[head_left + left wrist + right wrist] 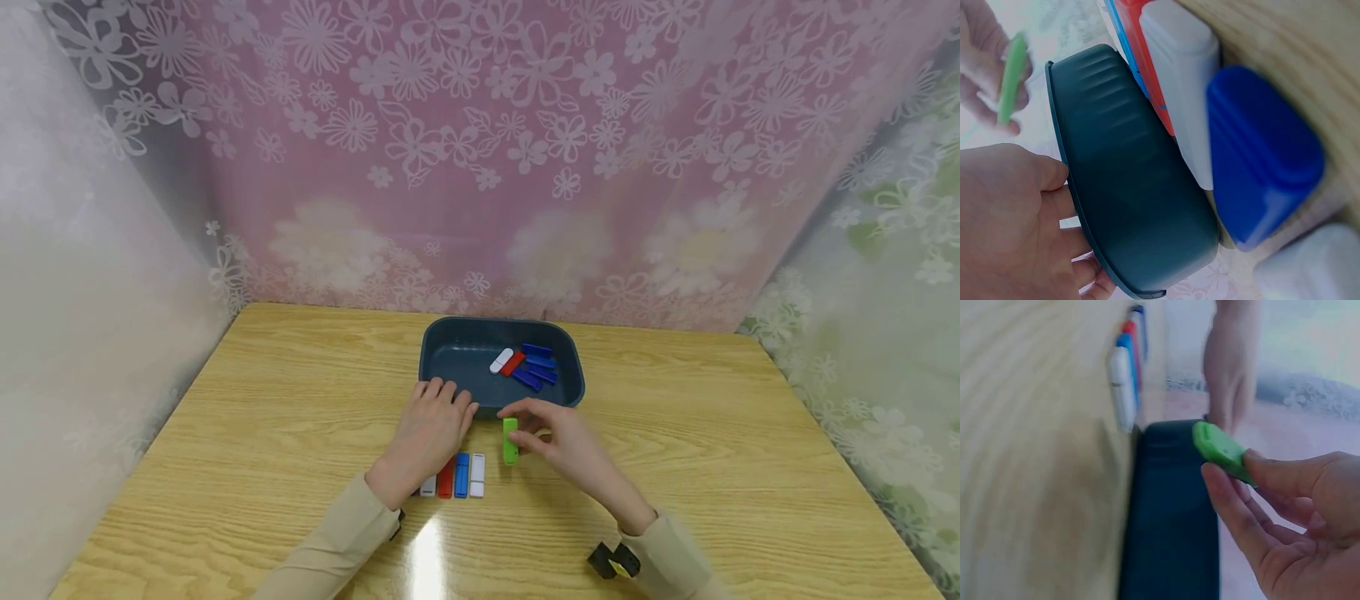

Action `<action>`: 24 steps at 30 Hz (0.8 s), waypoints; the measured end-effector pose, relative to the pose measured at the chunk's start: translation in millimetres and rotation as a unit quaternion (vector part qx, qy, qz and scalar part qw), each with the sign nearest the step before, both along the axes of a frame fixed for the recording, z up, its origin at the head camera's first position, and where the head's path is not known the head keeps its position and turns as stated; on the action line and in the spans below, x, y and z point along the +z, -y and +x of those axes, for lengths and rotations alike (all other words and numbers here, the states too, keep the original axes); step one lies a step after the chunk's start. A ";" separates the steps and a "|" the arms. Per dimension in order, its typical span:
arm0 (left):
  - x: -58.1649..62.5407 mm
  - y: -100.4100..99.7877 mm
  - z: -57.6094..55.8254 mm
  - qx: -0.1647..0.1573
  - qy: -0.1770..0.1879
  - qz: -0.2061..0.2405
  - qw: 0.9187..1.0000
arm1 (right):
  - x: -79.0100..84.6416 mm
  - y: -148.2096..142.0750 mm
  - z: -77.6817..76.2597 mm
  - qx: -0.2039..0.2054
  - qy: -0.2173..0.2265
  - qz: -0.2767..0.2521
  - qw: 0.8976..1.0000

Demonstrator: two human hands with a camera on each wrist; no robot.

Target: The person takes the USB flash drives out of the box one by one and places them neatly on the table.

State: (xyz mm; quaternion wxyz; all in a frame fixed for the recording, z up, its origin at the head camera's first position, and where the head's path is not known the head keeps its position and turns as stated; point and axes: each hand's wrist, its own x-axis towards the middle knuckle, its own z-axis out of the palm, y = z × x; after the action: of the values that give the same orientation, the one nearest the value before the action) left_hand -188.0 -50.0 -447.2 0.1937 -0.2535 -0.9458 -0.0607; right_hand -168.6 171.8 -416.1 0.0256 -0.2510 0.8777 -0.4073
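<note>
My right hand (566,437) pinches a green USB stick (510,442) between thumb and fingers, upright over the table just in front of a dark blue-green plastic basin (431,354). My left hand (431,423) rests at the basin's near left rim, thumb and fingertips against it. Below the left hand runs a row of similar sticks, with a white one (477,475), a blue one (462,475) and a red one (446,477). The left wrist view shows a darker blue stick (1260,150) and a pale one (1179,75) in that row, partly hidden from the head camera.
Inside the basin, toward its right, lie a white stick (501,360), a red piece (513,364) and several dark blue ones (540,362). The wooden table (712,433) ends at a pink floral curtain (480,208) behind, with pale curtains at both sides.
</note>
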 end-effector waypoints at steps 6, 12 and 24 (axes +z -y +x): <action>-0.5 0.3 0.1 -0.002 0.003 0.005 1.000 | -14.6 4.6 1.0 -0.002 0.007 0.050 0.999; -0.7 0.4 0.1 -0.002 0.004 0.004 1.000 | -23.6 10.0 0.3 0.003 0.068 0.044 0.997; -1.1 0.1 -0.1 -0.003 0.001 0.009 1.000 | -29.1 16.4 1.0 -0.022 0.078 0.085 0.993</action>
State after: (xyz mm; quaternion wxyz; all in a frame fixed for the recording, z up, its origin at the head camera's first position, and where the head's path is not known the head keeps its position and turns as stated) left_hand -188.1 -50.1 -448.2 0.1949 -0.2548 -0.9446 -0.0699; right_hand -167.7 155.4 -445.2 0.1061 -0.1964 0.9098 -0.3498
